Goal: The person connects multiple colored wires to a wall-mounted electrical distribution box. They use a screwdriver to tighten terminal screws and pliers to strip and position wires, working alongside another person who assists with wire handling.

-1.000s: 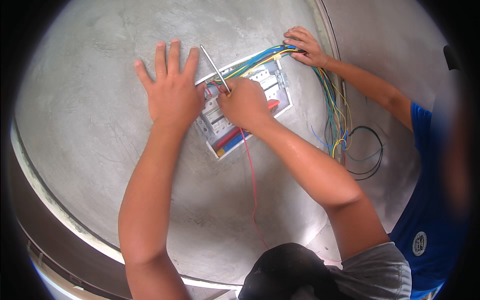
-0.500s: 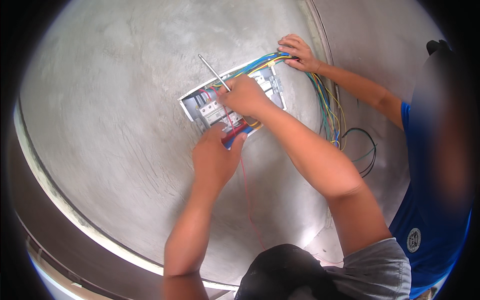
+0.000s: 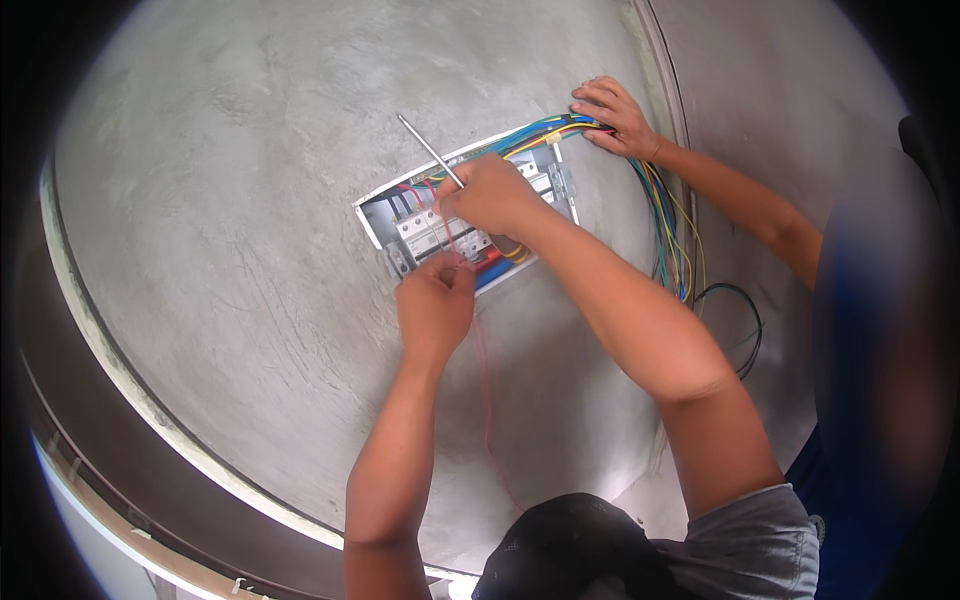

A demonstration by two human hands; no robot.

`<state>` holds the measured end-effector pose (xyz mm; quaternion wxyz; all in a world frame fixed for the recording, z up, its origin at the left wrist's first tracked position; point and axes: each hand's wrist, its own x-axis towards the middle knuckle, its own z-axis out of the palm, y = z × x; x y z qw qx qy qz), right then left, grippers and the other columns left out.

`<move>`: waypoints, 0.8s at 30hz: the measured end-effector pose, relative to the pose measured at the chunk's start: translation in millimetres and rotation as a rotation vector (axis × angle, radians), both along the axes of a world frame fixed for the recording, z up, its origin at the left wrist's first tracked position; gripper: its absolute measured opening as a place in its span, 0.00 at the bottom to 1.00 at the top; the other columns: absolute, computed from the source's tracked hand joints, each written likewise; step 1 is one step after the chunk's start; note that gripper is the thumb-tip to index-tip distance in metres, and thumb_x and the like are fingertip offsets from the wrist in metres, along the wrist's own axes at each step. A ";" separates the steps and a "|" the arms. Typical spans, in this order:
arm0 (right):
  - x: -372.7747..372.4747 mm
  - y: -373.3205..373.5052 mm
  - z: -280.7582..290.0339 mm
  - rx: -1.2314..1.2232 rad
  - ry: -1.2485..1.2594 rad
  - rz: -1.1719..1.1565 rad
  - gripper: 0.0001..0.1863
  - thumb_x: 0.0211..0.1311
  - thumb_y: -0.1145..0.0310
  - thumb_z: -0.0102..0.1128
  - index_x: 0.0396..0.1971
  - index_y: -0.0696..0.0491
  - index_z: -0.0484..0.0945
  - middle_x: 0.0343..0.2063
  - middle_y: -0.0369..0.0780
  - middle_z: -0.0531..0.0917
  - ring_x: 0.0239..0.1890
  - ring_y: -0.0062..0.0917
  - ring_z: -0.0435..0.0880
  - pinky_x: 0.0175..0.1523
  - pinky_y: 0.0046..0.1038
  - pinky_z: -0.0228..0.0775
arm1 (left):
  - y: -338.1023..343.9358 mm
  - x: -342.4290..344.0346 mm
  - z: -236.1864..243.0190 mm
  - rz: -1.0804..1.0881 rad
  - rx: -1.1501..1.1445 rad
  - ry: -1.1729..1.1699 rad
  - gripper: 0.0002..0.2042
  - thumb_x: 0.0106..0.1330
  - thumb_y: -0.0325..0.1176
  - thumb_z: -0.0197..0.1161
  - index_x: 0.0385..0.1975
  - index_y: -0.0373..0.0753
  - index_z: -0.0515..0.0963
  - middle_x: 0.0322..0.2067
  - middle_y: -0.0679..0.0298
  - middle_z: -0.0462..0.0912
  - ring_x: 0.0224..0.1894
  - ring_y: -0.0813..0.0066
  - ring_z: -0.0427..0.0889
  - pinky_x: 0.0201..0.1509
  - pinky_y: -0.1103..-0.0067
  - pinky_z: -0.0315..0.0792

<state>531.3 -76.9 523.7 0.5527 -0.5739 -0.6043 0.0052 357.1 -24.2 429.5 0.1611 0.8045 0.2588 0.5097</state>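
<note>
My right hand [image 3: 485, 195] is closed round a screwdriver [image 3: 425, 140], its metal shaft pointing up-left, over an open white distribution box [image 3: 365, 215] set in the grey wall. My left hand [image 3: 435, 300] is at the box's lower edge, fingers pinched on a thin red wire [image 3: 482, 350] that trails down the wall. Breakers [image 3: 418, 228] sit in the box beside red and blue parts [image 3: 490, 275]. A bundle of coloured wires [image 3: 550, 125] runs along the box's top to the right; my right hand hides part of the box.
A co-worker's hand [image 3: 615, 115] grips the wire bundle; their blue top [image 3: 850, 350] is at the right. Loose wires [image 3: 750, 310] hang below. A curved ledge [image 3: 110, 370] borders the lower left. A black mesh cap [image 3: 560, 550] and a grey sleeve [image 3: 750, 540] show at the bottom.
My left hand has moved from spread flat on the wall, left of the box, down and right to the box's lower edge, where it now pinches the red wire.
</note>
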 end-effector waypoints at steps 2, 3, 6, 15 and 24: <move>2.5 -0.1 -0.7 -0.003 -0.022 0.010 0.13 0.68 0.62 0.82 0.44 0.55 0.98 0.29 0.39 0.93 0.34 0.23 0.90 0.43 0.32 0.83 | 2.5 0.0 1.3 0.059 0.039 -0.007 0.12 0.80 0.35 0.76 0.46 0.30 0.93 0.31 0.56 0.97 0.31 0.76 0.91 0.39 0.73 0.82; 3.9 -1.3 -1.9 0.000 0.003 0.074 0.14 0.69 0.62 0.82 0.46 0.55 0.98 0.29 0.38 0.92 0.33 0.22 0.90 0.41 0.30 0.82 | 1.8 0.0 1.2 0.104 0.054 -0.011 0.12 0.79 0.34 0.77 0.45 0.29 0.93 0.31 0.55 0.97 0.31 0.76 0.92 0.40 0.72 0.82; 11.2 -11.8 -12.1 0.017 0.125 0.202 0.16 0.74 0.62 0.79 0.52 0.56 0.97 0.30 0.36 0.91 0.32 0.19 0.88 0.36 0.27 0.80 | -4.6 0.8 1.7 0.159 0.091 0.009 0.12 0.79 0.36 0.77 0.45 0.30 0.93 0.31 0.54 0.97 0.30 0.74 0.92 0.40 0.72 0.82; 37.7 -97.8 -193.4 0.043 0.507 0.394 0.14 0.86 0.61 0.72 0.53 0.57 0.96 0.30 0.34 0.89 0.28 0.15 0.85 0.31 0.24 0.76 | -21.5 -13.5 4.9 0.162 -0.009 0.067 0.17 0.73 0.41 0.83 0.53 0.37 0.94 0.36 0.53 0.98 0.37 0.58 0.98 0.48 0.66 0.88; 53.8 -118.2 -206.7 0.258 0.402 0.216 0.10 0.85 0.66 0.74 0.46 0.58 0.95 0.30 0.33 0.89 0.31 0.13 0.82 0.36 0.22 0.73 | -34.2 -29.8 16.9 0.140 0.363 0.142 0.19 0.69 0.35 0.87 0.56 0.35 0.93 0.40 0.55 0.96 0.30 0.72 0.89 0.39 0.72 0.84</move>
